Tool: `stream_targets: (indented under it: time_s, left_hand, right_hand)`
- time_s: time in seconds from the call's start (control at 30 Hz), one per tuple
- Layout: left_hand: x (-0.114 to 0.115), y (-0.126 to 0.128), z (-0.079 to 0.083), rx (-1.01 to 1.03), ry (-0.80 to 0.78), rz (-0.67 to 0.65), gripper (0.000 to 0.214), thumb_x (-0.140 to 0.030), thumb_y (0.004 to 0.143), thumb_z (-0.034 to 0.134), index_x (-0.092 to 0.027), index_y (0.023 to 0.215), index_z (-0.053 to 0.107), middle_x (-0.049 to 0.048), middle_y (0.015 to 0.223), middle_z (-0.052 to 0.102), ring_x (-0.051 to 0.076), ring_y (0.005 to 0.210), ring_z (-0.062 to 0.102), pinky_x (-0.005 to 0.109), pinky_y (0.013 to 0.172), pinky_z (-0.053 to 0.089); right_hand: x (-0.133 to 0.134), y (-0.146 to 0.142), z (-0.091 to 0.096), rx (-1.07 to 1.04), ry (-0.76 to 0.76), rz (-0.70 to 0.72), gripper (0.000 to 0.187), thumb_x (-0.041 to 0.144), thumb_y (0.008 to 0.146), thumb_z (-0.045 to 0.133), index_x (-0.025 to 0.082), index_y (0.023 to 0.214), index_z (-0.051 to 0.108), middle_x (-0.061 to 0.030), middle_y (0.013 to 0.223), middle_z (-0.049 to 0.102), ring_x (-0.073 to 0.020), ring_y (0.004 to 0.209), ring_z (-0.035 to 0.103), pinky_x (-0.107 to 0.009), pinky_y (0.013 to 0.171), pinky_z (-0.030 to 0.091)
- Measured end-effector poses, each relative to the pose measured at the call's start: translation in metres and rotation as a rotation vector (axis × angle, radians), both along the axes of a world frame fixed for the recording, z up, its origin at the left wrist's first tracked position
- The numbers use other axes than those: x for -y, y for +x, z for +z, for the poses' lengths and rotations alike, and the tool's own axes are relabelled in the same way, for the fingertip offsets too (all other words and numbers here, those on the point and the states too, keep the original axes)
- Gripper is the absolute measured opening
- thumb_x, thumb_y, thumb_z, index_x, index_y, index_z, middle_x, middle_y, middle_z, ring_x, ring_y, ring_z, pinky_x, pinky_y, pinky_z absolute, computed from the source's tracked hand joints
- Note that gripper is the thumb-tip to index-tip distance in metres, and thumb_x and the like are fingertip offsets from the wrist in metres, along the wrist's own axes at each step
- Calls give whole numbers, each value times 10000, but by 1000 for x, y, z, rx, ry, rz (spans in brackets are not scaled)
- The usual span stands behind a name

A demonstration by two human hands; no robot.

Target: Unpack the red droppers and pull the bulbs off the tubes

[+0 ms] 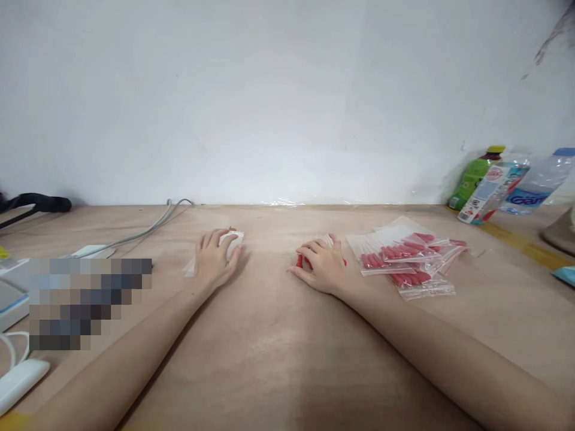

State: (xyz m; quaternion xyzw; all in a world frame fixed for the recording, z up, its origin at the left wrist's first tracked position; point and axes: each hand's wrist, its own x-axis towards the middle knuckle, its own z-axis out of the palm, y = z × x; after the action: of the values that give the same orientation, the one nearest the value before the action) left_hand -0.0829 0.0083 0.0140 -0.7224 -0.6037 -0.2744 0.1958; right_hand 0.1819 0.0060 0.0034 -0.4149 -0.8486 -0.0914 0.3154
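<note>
My left hand (212, 258) rests palm down at the left of the table, fingers apart, over a small clear plastic bag (190, 267) whose edges stick out around it. My right hand (324, 267) lies palm down nearer the middle with its thumb stretched out. Under its fingers are red pieces (300, 260), mostly hidden, and a bit of clear plastic. Just right of that hand, clear zip bags (393, 272) lie overlapped, with several finger-shaped red pieces (411, 279) inside.
At the back right stand a green bottle with a yellow cap (471, 179), a printed carton (492, 191) and a clear water bottle (534, 188). On the left lie a grey cable (144, 232), a white device (22, 383), a black object (40, 203) and a blurred-out patch.
</note>
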Motion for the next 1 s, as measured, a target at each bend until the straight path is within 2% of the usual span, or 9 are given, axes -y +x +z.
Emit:
stream_targets:
  time_s: [0.13, 0.27, 0.47, 0.63, 0.7, 0.77, 0.87, 0.93, 1.0]
  left_hand:
    - [19, 35, -3, 108, -103, -364, 307, -368, 826, 459, -193, 1067, 535, 92, 1155, 500, 213, 1100, 467, 345, 967, 361]
    - [25, 66, -8, 210, -326, -571, 398, -397, 806, 509, -212, 1158, 485, 76, 1180, 496, 208, 1082, 492, 335, 928, 421]
    - [-9, 87, -18, 438, -509, -623, 472, -377, 787, 561, -217, 1217, 448, 68, 1171, 530, 191, 1020, 553, 337, 871, 478]
    - [-26, 97, -18, 462, -515, -679, 467, -369, 751, 612, -179, 1163, 501, 82, 1160, 544, 186, 984, 568, 320, 859, 482]
    - [-22, 99, -14, 400, -507, -704, 466, -408, 750, 605, -202, 1157, 513, 70, 1185, 531, 198, 1014, 549, 320, 864, 473]
    - [-16, 100, -10, 333, -504, -708, 475, -442, 754, 587, -223, 1169, 511, 62, 1226, 503, 207, 1025, 537, 322, 855, 471]
    - [-12, 101, -8, 283, -507, -693, 518, -466, 757, 572, -228, 1208, 486, 67, 1276, 457, 204, 988, 548, 319, 822, 482]
    - [-12, 102, -8, 259, -499, -685, 540, -482, 755, 566, -224, 1221, 477, 72, 1290, 440, 205, 979, 549, 325, 829, 478]
    - [-13, 104, -9, 242, -491, -675, 540, -491, 757, 556, -215, 1215, 483, 78, 1295, 432, 205, 971, 552, 326, 830, 476]
  right_hand:
    - [10, 14, -1, -46, 31, -18, 268, 430, 793, 514, 221, 945, 582, -60, 982, 627, -209, 935, 532, -490, 981, 132]
    - [16, 37, -2, -71, 95, -109, 229, 396, 796, 515, 218, 909, 603, -56, 945, 635, -209, 905, 531, -449, 941, 174]
    - [7, 87, 16, -105, 112, -346, 254, 385, 800, 478, 211, 695, 630, -26, 725, 652, -195, 773, 543, -388, 778, 235]
    - [-7, 133, 41, -59, -84, -554, 264, 396, 767, 460, 223, 674, 637, -23, 669, 643, -206, 706, 548, -354, 690, 261]
    - [-12, 150, 48, 38, -219, -522, 201, 378, 721, 499, 240, 732, 645, -22, 741, 650, -214, 738, 553, -342, 677, 283]
    - [-15, 164, 52, 187, -349, -399, 186, 345, 654, 556, 250, 785, 648, -29, 827, 645, -228, 812, 550, -326, 671, 311]
    - [-15, 174, 55, 373, -504, -273, 309, 245, 553, 602, 252, 859, 636, -40, 860, 626, -229, 827, 548, -300, 639, 343]
    - [-14, 173, 55, 447, -500, -322, 367, 191, 507, 600, 243, 869, 622, -45, 868, 615, -235, 817, 547, -300, 622, 345]
    - [-14, 170, 54, 487, -445, -400, 313, 151, 510, 570, 224, 811, 617, -58, 878, 609, -250, 828, 541, -312, 620, 333]
